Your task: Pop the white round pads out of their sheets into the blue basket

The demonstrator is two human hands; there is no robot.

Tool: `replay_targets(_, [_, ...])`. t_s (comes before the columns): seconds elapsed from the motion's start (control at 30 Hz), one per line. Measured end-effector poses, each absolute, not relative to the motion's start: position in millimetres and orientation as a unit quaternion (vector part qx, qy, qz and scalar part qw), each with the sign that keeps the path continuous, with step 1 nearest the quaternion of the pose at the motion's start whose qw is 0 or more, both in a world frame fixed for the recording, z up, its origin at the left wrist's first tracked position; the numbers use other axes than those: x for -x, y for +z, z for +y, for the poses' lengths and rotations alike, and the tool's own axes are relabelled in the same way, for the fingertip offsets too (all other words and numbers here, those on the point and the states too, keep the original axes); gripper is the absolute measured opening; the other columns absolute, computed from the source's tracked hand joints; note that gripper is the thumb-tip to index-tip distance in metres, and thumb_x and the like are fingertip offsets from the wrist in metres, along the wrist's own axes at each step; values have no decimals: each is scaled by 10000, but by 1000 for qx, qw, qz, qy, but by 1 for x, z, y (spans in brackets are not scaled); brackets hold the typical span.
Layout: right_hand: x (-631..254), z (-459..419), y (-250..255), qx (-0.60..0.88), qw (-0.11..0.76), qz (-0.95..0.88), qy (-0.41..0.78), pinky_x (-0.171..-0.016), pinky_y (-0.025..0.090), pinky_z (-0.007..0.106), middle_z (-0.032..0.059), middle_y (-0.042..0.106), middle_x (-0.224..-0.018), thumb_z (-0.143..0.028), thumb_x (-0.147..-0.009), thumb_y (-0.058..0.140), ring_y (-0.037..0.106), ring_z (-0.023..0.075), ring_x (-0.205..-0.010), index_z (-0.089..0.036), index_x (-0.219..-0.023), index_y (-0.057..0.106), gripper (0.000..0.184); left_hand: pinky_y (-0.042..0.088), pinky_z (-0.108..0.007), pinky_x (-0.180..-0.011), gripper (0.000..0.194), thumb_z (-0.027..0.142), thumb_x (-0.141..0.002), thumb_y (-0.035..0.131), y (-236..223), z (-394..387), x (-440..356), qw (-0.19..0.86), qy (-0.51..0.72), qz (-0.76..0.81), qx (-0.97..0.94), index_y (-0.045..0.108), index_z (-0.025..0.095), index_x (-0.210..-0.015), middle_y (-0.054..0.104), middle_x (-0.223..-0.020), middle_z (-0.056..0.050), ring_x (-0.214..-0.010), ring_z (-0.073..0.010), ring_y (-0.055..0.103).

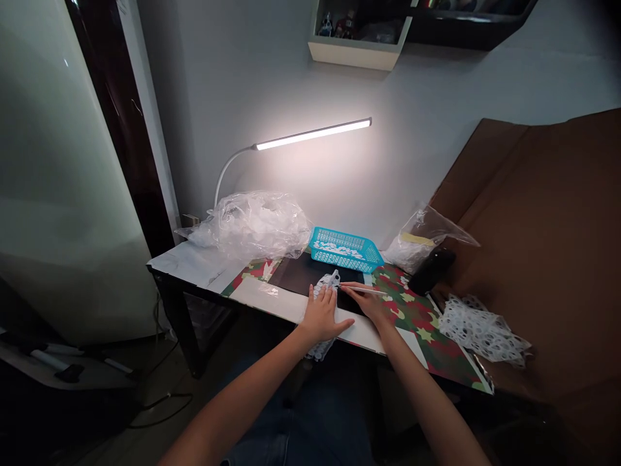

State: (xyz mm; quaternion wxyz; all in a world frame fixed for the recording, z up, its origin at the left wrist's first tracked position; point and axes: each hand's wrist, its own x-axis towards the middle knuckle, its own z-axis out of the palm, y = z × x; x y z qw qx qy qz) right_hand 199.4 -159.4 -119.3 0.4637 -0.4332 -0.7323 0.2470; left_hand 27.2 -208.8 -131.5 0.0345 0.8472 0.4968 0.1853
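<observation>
My left hand (320, 315) lies flat with its fingers spread on a white perforated sheet (330, 280), pressing it against the table. Part of that sheet hangs over the front edge below my wrist. In my right hand (366, 303) is a thin white pen-like tool (365, 289), pinched between the fingers, its tip at the sheet's upper right part. Under the sheet lies a dark mat (297, 275). Just behind it stands a blue plastic basket (347, 262) with many small white pieces inside.
A bulging clear plastic bag (262, 226) sits at the back left under a lit lamp (315, 134). To the right are another clear bag (412, 249), a black object (431, 270) and a pile of holed white sheets (485, 330). Brown cardboard (548, 226) leans on the right.
</observation>
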Motion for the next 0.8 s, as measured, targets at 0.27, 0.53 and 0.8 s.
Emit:
replay_targets(0.27, [-196,-163,-118,422,406,-791,177,-851,535,376,30,727,-984,-371,-830,562,680,233,-903,-254,-909,725,215,9,-626,-1086,840,721,-822,245,-135,-207,-26,47,192,487,-851,275,150,-1436,304,-1480,-106,-1386,-328,175])
replay_targets(0.53, [-196,-168,-115,418,374,-820,115,-821,550,368,47,726,-990,-361,-882,482,689,226,-886,-233,-938,715,272,-1,-645,-1075,817,698,-823,300,-133,-208,-25,51,200,485,-850,312,139,-1419,335,-1464,-115,-1374,-336,207])
replay_targets(0.8, [-196,-168,-117,398,321,-857,63,-836,544,341,61,703,-1055,-274,-898,451,673,211,-935,-221,-1029,694,281,7,-637,-1080,794,673,-826,337,-135,-208,-25,52,214,482,-848,359,116,-1391,362,-1447,-133,-1372,-329,215])
